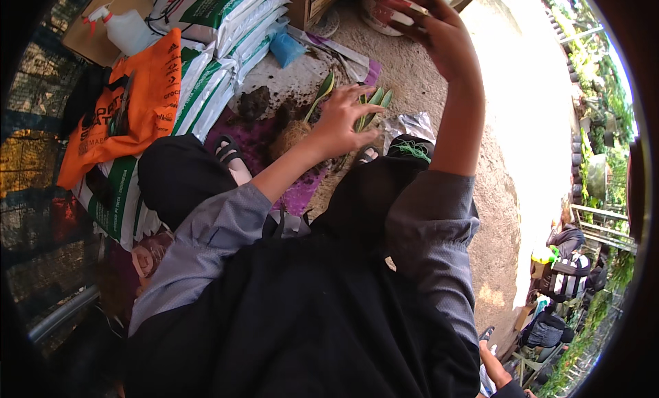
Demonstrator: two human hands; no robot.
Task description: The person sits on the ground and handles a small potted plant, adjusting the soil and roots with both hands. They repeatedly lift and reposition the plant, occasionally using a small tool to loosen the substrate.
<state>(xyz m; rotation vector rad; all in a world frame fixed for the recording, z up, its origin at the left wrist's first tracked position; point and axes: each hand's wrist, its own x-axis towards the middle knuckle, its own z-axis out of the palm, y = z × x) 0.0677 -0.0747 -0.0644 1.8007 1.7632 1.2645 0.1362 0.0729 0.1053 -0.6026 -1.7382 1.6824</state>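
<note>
My left hand [341, 121] hangs over the plants with its fingers curved and apart, nothing seen in it. Just behind it stand long green leaves with pale edges [374, 104], and another such leaf [321, 94] leans to its left. A brown fibrous clump [292, 138] lies under my left wrist, partly hidden by it. Up at the far right, my right hand [443, 37] is raised with spread fingers, slightly blurred, in front of a white and red bucket [381, 12]. Thin green strings [413, 149] rest on my right knee.
Stacked white and green sacks [226, 37] stand at the left, with an orange bag [127, 113] and spray bottle [127, 30]. Dark soil [255, 104] lies on a purple sheet [302, 190]. Crumpled silvery plastic [410, 125] is near my right foot. People sit far right.
</note>
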